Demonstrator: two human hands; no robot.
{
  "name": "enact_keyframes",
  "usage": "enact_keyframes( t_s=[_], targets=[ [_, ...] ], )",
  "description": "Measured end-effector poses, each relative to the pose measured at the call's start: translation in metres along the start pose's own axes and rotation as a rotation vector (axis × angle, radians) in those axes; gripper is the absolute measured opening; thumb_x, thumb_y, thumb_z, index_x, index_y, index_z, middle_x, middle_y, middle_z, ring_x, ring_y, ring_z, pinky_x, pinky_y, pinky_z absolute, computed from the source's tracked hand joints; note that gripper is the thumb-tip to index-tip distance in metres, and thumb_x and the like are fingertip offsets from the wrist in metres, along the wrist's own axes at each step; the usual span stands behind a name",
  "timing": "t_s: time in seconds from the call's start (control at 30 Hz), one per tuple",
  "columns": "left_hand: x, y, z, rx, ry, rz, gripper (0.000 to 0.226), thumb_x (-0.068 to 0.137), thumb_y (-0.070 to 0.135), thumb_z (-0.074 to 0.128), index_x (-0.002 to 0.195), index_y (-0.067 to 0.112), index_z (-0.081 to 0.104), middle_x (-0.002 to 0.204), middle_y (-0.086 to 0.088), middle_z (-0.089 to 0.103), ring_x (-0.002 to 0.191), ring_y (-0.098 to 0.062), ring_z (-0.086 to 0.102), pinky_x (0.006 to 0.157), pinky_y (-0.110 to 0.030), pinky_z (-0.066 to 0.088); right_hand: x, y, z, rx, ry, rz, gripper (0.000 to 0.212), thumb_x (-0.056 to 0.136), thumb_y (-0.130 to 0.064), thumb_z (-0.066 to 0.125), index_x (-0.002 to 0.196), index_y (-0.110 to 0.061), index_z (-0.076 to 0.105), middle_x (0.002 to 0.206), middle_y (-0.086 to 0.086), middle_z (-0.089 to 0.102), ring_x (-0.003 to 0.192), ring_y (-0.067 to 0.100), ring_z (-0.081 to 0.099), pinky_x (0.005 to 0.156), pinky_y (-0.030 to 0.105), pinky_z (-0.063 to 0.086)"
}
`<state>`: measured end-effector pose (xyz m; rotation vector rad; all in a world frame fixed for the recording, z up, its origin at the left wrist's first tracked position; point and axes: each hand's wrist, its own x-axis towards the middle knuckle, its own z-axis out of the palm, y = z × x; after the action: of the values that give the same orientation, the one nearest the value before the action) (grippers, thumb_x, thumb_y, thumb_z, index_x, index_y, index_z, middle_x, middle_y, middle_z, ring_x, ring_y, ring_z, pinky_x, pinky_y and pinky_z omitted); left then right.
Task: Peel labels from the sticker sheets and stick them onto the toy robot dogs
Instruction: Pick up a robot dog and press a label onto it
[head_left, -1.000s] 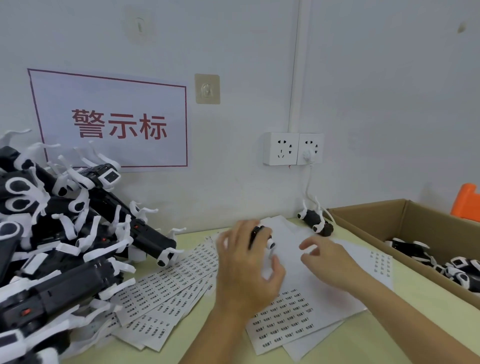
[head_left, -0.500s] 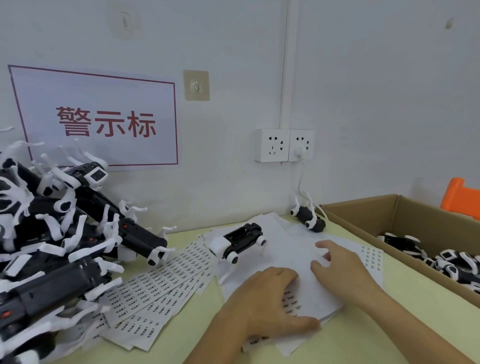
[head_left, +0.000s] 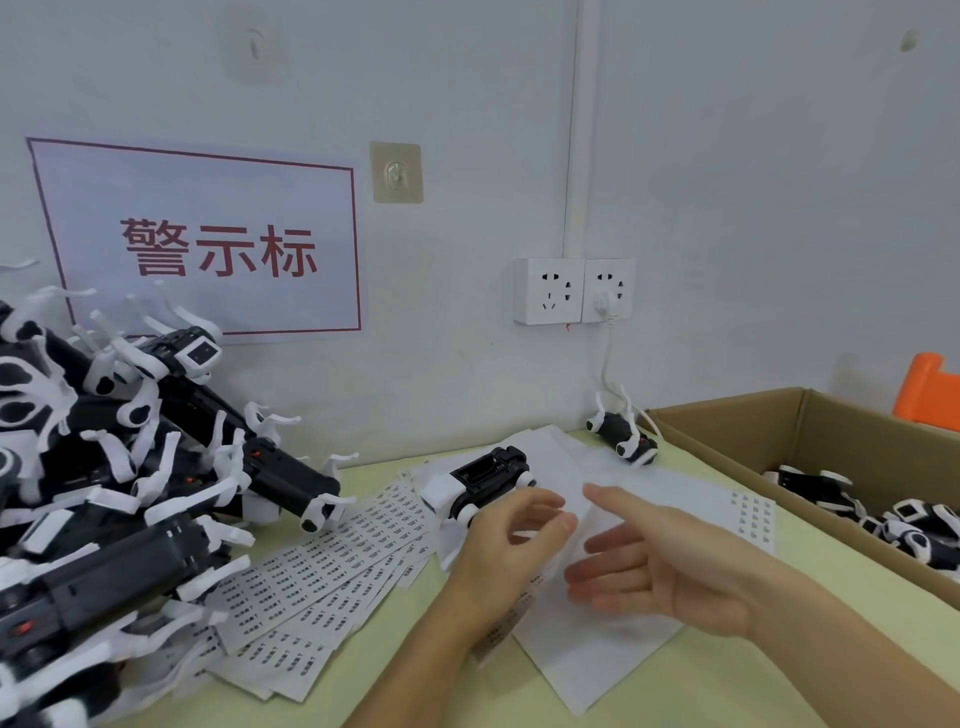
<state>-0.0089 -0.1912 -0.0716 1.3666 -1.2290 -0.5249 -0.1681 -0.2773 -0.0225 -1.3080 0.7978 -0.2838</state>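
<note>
Both hands, left (head_left: 511, 545) and right (head_left: 660, 566), loose, fingers empty, over sheet (head_left: 613, 639). Pin sheet flat, pick label corner, then dog (head_left: 480, 483).

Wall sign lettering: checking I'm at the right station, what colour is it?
Red, on the white wall sign; head view.

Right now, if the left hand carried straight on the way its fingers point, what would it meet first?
Probably the right hand: the left hand points rightward across the white sheets, its fingertips near the right hand's fingers. Depth is unclear; it might pass just above the paper instead.

Red-lettered sign (head_left: 208, 244), sockets (head_left: 574, 291), cardboard box (head_left: 779, 431).
</note>
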Motion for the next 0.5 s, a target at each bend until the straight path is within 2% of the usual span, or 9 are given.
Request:
enact_keyframes(
  t_s=[0.1, 0.2, 0.27, 0.4, 0.5],
  targets=[
    [0.0, -0.001, -0.002, -0.086, 0.012, -0.001, 0.044, 0.086, 0.042, 0.046, 0.1, 0.012, 0.076, 0.102, 0.001, 0.074, 0.1, -0.012, 0.066, 0.089, -0.025, 0.051, 0.001, 0.006, 0.005, -0.085, -0.013, -0.032, 0.043, 0.087, -0.034, 0.072, 0.112, 0.001, 0.069, 0.099, 0.023, 0.075, 0.09, 0.033, 0.075, 0.076, 0.035, 0.062],
    [0.003, -0.002, -0.003, -0.238, 0.084, -0.067, 0.043, 0.08, 0.034, 0.044, 0.084, 0.007, 0.077, 0.092, -0.012, 0.075, 0.088, -0.025, 0.068, 0.08, -0.032, 0.052, -0.001, 0.005, -0.002, -0.162, -0.017, 0.009, 0.016, 0.094, -0.009, 0.063, 0.1, 0.001, 0.074, 0.097, 0.021, 0.076, 0.079, 0.026, 0.076, 0.061, 0.027, 0.059],
    [0.004, -0.002, -0.004, -0.305, 0.111, -0.075, 0.041, 0.075, 0.036, 0.049, 0.078, 0.006, 0.076, 0.083, -0.018, 0.073, 0.078, -0.027, 0.068, 0.072, -0.03, 0.053, -0.003, 0.001, -0.01, -0.189, -0.029, 0.033, 0.012, 0.091, -0.009, 0.067, 0.094, -0.001, 0.076, 0.096, 0.021, 0.076, 0.071, 0.024, 0.074, 0.053, 0.024, 0.055],
    [0.004, -0.002, -0.008, -0.406, 0.183, -0.078, 0.051, 0.058, 0.047, 0.056, 0.075, 0.003, 0.076, 0.075, -0.021, 0.07, 0.07, -0.029, 0.066, 0.066, -0.029, 0.053, -0.006, -0.004, -0.018, -0.2, -0.058, 0.055, 0.011, 0.086, -0.009, 0.073, 0.081, -0.006, 0.082, 0.097, 0.02, 0.076, 0.068, 0.021, 0.073, 0.047, 0.022, 0.051],
    [0.004, -0.003, -0.009, -0.451, 0.213, -0.102, 0.047, 0.06, 0.04, 0.059, 0.075, -0.003, 0.073, 0.072, -0.024, 0.068, 0.065, -0.03, 0.063, 0.063, -0.031, 0.053, -0.004, -0.001, -0.02, -0.189, -0.06, 0.072, 0.013, 0.083, -0.006, 0.075, 0.094, -0.003, 0.078, 0.102, 0.018, 0.076, 0.071, 0.022, 0.074, 0.048, 0.022, 0.051]
  ],
)
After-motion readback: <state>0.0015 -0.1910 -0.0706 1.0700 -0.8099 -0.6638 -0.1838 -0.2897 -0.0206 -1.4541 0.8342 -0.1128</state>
